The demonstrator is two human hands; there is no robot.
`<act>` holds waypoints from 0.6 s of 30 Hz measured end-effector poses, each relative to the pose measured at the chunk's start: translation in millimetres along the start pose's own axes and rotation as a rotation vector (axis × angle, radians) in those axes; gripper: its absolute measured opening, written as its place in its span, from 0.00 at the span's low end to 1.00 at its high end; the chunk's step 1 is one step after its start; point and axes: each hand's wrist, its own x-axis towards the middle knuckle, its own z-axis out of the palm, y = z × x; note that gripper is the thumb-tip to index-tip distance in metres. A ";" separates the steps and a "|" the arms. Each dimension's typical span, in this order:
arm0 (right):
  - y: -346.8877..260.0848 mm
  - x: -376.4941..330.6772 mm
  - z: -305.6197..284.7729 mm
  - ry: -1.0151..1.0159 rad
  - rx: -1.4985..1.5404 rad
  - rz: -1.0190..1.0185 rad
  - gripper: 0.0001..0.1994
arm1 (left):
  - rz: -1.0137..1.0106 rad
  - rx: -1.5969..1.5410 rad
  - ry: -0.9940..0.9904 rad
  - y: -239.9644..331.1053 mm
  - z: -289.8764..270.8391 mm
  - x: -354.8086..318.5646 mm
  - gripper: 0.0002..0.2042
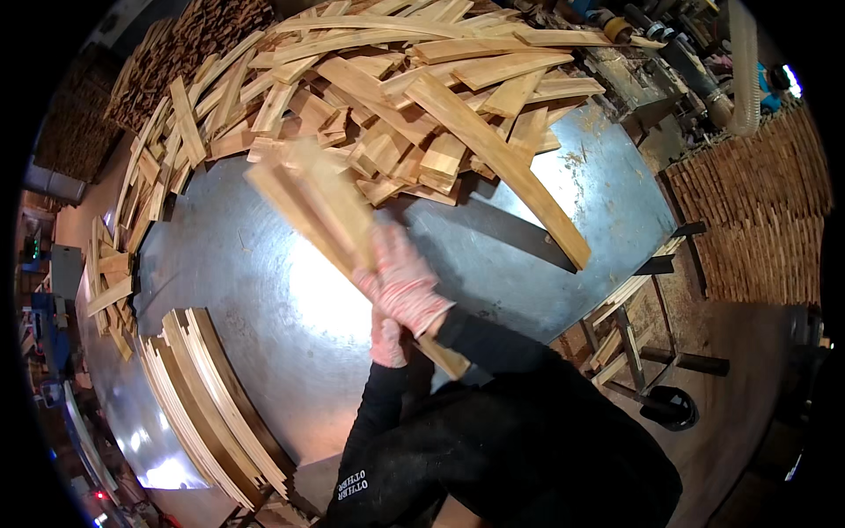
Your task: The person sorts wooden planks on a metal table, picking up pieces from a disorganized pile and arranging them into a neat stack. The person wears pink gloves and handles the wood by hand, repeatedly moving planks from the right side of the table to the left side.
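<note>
Two long, pale wooden boards [308,211] slant across the middle of the metal tabletop, their far ends smeared by motion. My right hand [403,283], in a pink-and-white knit glove, is wrapped over them near their middle. Just below it, my left hand [387,340], gloved alike, closes on the boards' left side; the right hand and wrist hide most of its fingers. One board's near end [447,359] sticks out beneath my right wrist, close to my body.
A big heap of loose wooden pieces [378,97] covers the table's far side. A long board [506,167] juts from it. Curved strips [211,396] are stacked at the near left. Beyond the metal tabletop [255,343], wood stacks [748,211] and a metal stand [634,343] are on the right.
</note>
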 end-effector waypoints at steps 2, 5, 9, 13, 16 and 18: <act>22.0 -14.7 6.6 0.110 0.020 -0.297 0.46 | -0.057 0.038 0.039 -21.5 7.6 2.7 0.30; 108.7 20.5 -78.8 0.348 -0.480 0.010 0.50 | -0.153 0.031 0.350 -35.5 8.4 -3.8 0.26; 192.7 34.9 -133.1 0.358 -0.510 0.112 0.39 | -0.208 0.073 0.552 -54.8 23.3 -3.8 0.26; 98.1 -1.8 -118.5 -0.152 -0.208 0.217 0.30 | -0.183 -0.145 0.601 -69.3 24.4 -10.3 0.26; 95.9 -36.1 -60.9 -0.362 -0.247 -0.213 0.30 | -0.151 -0.456 0.336 -86.7 6.4 -15.2 0.26; 115.5 -22.3 -35.7 -0.314 -0.449 -0.293 0.31 | -0.096 -0.006 0.497 -68.7 34.5 -2.2 0.27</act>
